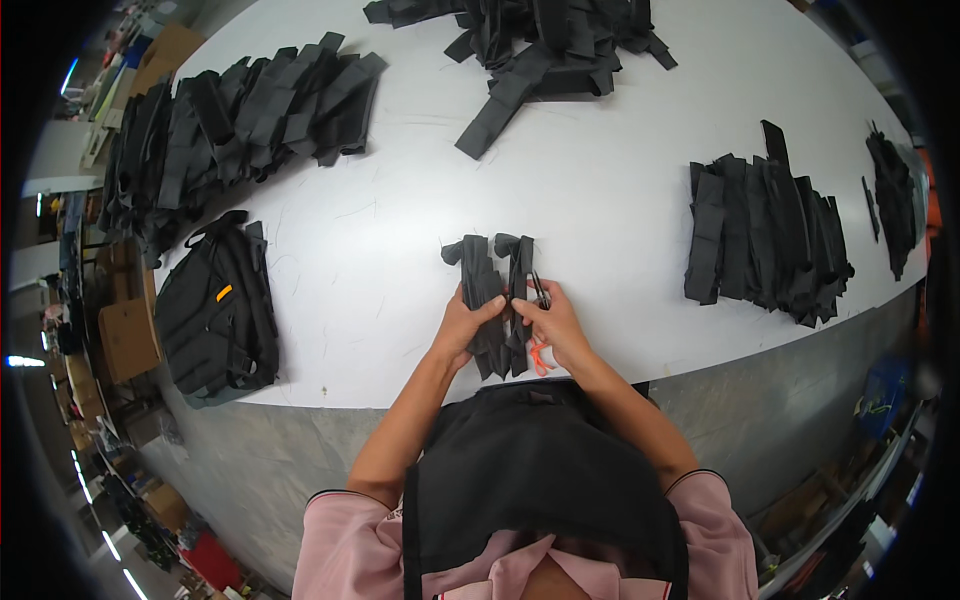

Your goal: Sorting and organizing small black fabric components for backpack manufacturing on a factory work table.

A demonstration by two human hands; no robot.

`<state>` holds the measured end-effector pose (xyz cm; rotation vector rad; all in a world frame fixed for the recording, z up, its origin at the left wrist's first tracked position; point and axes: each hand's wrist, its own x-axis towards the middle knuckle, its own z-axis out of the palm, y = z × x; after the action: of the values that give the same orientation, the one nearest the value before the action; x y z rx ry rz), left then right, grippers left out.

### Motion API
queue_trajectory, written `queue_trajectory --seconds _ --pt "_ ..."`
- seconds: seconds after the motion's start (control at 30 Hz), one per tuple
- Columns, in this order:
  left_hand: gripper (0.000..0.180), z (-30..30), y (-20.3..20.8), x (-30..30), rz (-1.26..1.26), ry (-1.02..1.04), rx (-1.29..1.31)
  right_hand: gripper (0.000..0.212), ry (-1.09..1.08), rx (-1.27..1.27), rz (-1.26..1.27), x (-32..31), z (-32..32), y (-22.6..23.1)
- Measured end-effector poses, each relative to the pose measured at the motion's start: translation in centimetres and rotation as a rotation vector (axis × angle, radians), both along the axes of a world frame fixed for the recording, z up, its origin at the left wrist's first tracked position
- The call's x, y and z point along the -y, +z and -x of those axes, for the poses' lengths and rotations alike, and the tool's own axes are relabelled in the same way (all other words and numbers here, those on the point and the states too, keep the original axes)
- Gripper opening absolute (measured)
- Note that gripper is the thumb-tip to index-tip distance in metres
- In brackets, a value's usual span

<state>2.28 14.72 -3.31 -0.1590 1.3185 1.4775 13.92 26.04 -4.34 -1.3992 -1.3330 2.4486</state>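
Observation:
Close to the table's near edge, my left hand (468, 328) is closed around a bundle of folded black fabric strips (477, 268), its thumb pressed on top. Just beside it, my right hand (556, 325) pinches a second black fabric strip (518, 264). A slim dark tool (541, 289), which looks like thread snips, also sits in the right hand. Below that hand hangs an orange cord (540, 357). Both bundles point away from me, nearly side by side, and their middles are partly hidden by my fingers.
On the white table (400, 200) lie a long row of black strips (250, 110) at far left, a loose heap (545, 50) at the back and another row (760, 235) at right. A black backpack (220, 310) rests at the left edge. More black pieces (890, 200) lie far right.

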Motion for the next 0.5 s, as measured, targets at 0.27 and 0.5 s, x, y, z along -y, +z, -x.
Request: queue_trajectory --seconds 0.27,0.5 --pt "0.047 0.1 -0.2 0.5 -0.072 -0.011 0.176 0.031 0.256 0.245 -0.539 -0.6 0.9 1.3" --pt "0.046 1.4 1.7 0.4 0.122 0.059 -0.146 0.017 0.244 0.27 -0.895 -2.5 -0.3 0.2"
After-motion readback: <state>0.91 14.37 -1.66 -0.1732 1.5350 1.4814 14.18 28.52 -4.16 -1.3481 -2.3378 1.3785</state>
